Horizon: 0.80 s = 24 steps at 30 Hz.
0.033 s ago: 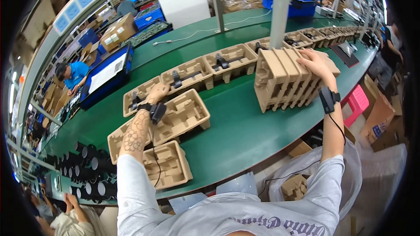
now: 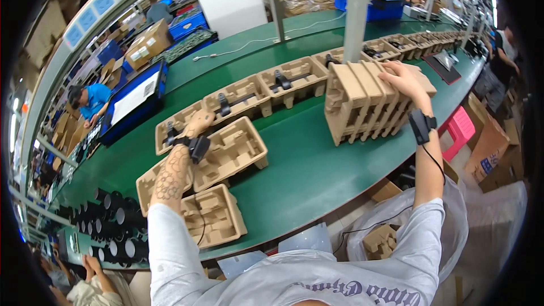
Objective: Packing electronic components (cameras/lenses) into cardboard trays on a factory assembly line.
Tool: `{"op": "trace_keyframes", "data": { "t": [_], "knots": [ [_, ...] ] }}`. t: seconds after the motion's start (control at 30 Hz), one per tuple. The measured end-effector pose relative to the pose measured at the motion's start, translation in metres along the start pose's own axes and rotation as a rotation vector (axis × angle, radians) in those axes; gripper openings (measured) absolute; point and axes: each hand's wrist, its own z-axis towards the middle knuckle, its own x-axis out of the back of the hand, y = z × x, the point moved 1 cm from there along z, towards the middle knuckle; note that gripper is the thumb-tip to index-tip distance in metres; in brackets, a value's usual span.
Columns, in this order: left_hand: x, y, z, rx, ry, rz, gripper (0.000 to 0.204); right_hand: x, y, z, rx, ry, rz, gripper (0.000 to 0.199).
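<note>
My right hand lies over the top edges of a stack of brown moulded-pulp trays. The stack stands on its side on the green table, its fingers-side edges gripped from above. My left hand is over the near end of a row of pulp trays, beside a tray with a black bracket-like part; its fingertips are hidden. Beneath my left forearm lie an empty pulp tray and another tray. Nearer my body is a smaller-looking pulp tray.
More trays with black parts run off to the far right. Several black cylinders stand at left. A metal post rises behind the stack. A blue crate lies at far left; a pink stool is at right. Other people work nearby.
</note>
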Motion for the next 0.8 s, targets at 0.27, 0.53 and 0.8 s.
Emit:
{"op": "trace_keyframes", "data": {
  "t": [0.27, 0.53, 0.8],
  "knots": [
    [0.053, 0.103, 0.054, 0.314, 0.129, 0.030, 0.035, -0.010, 0.000, -0.007, -0.143, 0.075, -0.182, 0.039],
    [0.073, 0.307, 0.168, 0.302, -0.357, -1.675, 0.032, -0.008, -0.003, -0.007, -0.068, 0.089, -0.164, 0.043],
    [0.087, 0.275, 0.138, 0.508, 0.041, -1.828, 0.026, 0.000, 0.014, -0.006, -0.085, 0.086, 0.102, 0.042]
  ]
}}
